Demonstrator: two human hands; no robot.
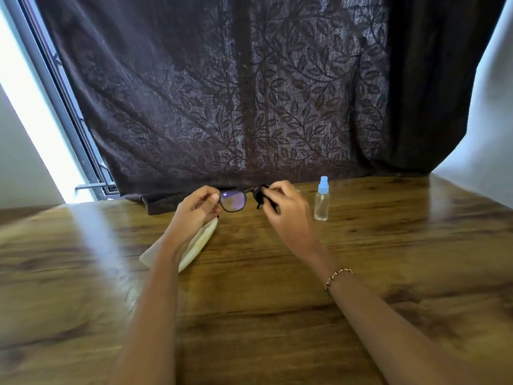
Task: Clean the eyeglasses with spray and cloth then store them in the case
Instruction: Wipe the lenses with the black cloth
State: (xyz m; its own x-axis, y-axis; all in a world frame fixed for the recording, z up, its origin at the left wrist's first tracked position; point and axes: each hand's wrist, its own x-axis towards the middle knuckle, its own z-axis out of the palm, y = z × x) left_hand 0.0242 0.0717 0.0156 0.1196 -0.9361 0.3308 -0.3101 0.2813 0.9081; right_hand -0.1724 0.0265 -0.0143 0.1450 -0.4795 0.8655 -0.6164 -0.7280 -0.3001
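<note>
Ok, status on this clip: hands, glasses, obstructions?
Left hand pinches eyeglasses at one end. Right hand holds dark cloth on the other lens. Spray bottle upright at right, case by left hand; nothing obstructing.

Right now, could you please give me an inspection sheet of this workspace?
Surface: wooden table, brown grain, streaks of light on its left part.
Job's things: eyeglasses held above the table; dark cloth over one lens; spray bottle upright with a blue cap, to the right of the hands; pale case lying under the left forearm, open or closed unclear.
Clutter: nothing seen.
Grippers: left hand pinches the end of the frame; right hand pinches the cloth against the glasses, with a bracelet on its wrist.
Cables: nothing seen.
Surroundings: dark leaf-patterned curtain behind the table; bright window at the left.
</note>
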